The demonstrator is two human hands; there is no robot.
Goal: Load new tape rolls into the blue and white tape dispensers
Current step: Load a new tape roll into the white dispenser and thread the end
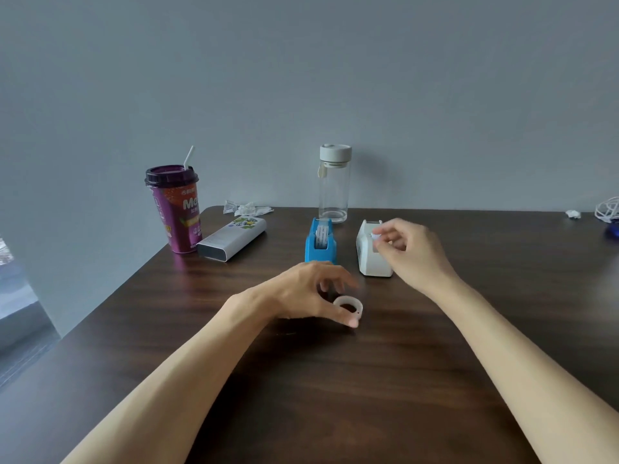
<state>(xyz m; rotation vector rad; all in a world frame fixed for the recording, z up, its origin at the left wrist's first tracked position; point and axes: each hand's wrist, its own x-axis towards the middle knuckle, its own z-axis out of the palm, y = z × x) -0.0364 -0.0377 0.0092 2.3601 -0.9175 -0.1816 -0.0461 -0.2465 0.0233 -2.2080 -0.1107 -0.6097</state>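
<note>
A blue tape dispenser (pixel 320 242) with a tape roll in it stands mid-table. To its right is a white tape dispenser (pixel 366 254). My right hand (pixel 407 249) is over the white dispenser, with thumb and fingers pinching a small white piece (pixel 376 236) at its top. A clear tape roll (pixel 350 306) lies flat on the dark wooden table (pixel 301 380) in front of the dispensers. My left hand (pixel 308 293) curls over it, thumb touching its near rim, fingers arched above.
A purple drink cup with a straw (pixel 176 209) and a white rectangular box (pixel 231 237) stand at the back left. A clear bottle with a white lid (pixel 334 185) is behind the dispensers. Crumpled wrappers (pixel 246 207) and a white cable (pixel 608 209) lie near the wall.
</note>
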